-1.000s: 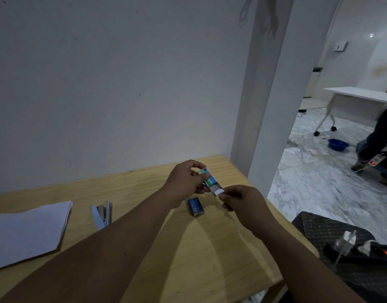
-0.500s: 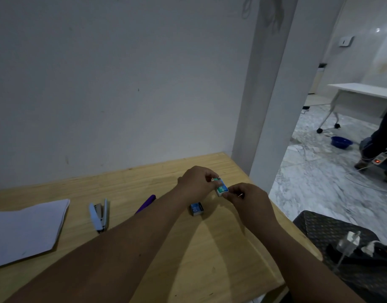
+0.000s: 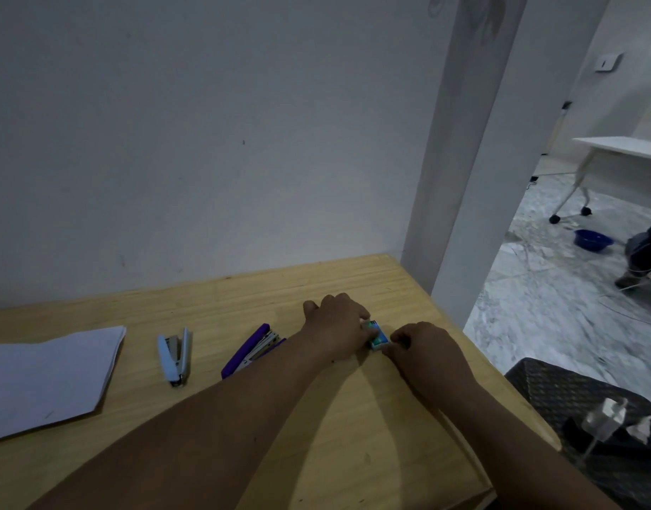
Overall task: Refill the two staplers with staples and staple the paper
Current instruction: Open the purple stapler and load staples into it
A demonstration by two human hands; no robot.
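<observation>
You've lowered the staple box (image 3: pixel 376 336) onto the table (image 3: pixel 353 436); your left hand (image 3: pixel 335 325) and right hand (image 3: pixel 423 349) both pinch it, so the 2 staplers remain unfilled.

No lettering can be read anywhere. The small staple box (image 3: pixel 376 334) between the two hands shows blue-green printing, but it is too blurred to make out.
</observation>
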